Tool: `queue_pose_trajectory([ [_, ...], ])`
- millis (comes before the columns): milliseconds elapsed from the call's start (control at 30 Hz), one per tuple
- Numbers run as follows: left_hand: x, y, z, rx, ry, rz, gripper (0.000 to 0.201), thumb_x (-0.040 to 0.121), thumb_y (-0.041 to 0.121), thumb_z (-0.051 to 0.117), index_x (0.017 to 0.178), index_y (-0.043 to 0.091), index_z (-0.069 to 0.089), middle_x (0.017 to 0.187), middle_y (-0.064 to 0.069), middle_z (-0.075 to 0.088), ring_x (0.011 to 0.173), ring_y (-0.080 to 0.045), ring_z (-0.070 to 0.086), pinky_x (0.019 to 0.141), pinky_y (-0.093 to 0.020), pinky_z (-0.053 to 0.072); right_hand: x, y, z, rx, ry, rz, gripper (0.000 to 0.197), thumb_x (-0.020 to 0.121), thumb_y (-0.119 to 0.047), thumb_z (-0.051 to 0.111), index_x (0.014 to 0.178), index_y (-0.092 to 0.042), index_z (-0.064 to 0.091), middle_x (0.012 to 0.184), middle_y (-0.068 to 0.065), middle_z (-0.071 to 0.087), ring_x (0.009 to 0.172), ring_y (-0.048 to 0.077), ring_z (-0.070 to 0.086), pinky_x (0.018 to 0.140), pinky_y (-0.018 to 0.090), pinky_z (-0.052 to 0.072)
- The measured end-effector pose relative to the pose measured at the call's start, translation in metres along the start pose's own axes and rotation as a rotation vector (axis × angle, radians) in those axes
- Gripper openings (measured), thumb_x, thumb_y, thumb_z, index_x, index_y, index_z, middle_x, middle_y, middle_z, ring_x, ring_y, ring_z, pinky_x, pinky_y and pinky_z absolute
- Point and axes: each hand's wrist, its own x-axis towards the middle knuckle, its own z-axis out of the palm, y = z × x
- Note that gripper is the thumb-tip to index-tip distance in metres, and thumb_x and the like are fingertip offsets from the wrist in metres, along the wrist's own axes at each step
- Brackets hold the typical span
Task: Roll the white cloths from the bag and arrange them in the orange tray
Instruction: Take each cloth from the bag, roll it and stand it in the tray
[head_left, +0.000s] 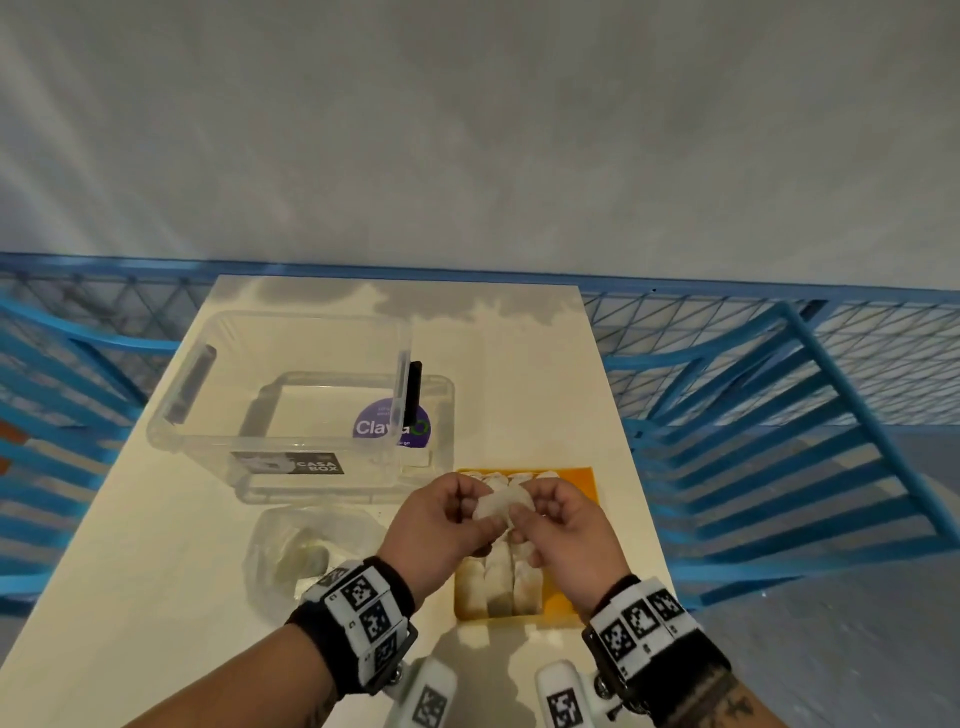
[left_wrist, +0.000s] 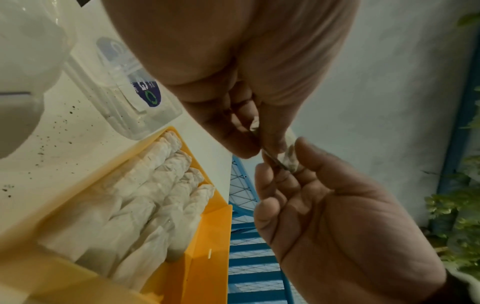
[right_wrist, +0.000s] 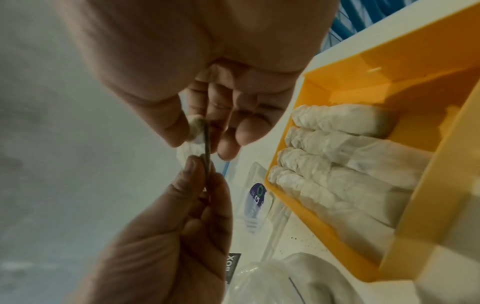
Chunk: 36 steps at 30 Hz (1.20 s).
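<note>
Cloth in hand: you held one white cloth (head_left: 503, 505) in the air above the orange tray (head_left: 576, 480), clear of the table (head_left: 156, 545); it was still flat and thin, seen edge-on from both wrist views.
Left hand: your left hand (head_left: 441, 525) pinched the cloth's left side between thumb and curled fingers.
Right hand: your right hand (head_left: 563, 525) pinched the opposite side in the same way; neither hand was spread.
Handling, as judged: the cloth looked light, soft and limp; it would sag wherever it was unsupported and would probably loosen once released; it did not look fragile or slippery.
Where to hold: you would best have kept the two opposite edges, fingertips near the corners, so that the roll started straight.
Axis of the held cloth: it spanned left to right between your hands; no roll had yet formed, so its final long axis could not be told.
Rolled cloths (head_left: 498, 577): they lay side by side and touching in the tray, long axes running away from you along the tray's length.
Bag (head_left: 306, 556): the clear bag lay on the table just left of the tray; its contents were unclear.
Clear box (head_left: 291, 405): it stood beyond the bag.
</note>
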Motion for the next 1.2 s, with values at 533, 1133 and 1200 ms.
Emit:
queue_pose_trajectory([
  [533,0.001,-0.01,0.003,0.228,-0.055,0.081,0.038,0.081,0.018,0.078,0.109,0.033,0.058,0.082,0.0,0.077,0.078,-0.017,0.072,0.077,-0.027,0.054,-0.01,0.015,-0.011,-0.317,-0.124,-0.092,0.031,0.085,-0.016,0.073,0.107,-0.037,0.066,0.075,-0.018,0.064,0.075,-0.003,0.057,0.073,0.016,0.048],
  [1133,0.038,-0.04,-0.009,0.807,-0.038,0.092,0.031,0.089,0.019,0.064,0.117,0.032,0.064,0.122,0.012,0.058,0.091,-0.005,0.06,0.085,-0.021,0.049,0.037,0.013,-0.069,-1.013,-0.159,0.083,0.005,0.093,-0.029,0.057,0.096,-0.031,0.061,0.092,-0.008,0.063,0.085,0.013,0.06,0.073,0.025,0.049],
  [1200,0.043,-0.047,-0.014,0.887,-0.043,0.037,0.037,0.088,0.017,0.066,0.123,0.029,0.061,0.137,0.007,0.047,0.1,-0.011,0.059,0.093,-0.023,0.048,0.048,0.015,-0.072,-1.148,-0.249,0.14,0.009,0.092,-0.025,0.057,0.099,-0.028,0.062,0.099,-0.004,0.064,0.089,0.016,0.061,0.077,0.028,0.052],
])
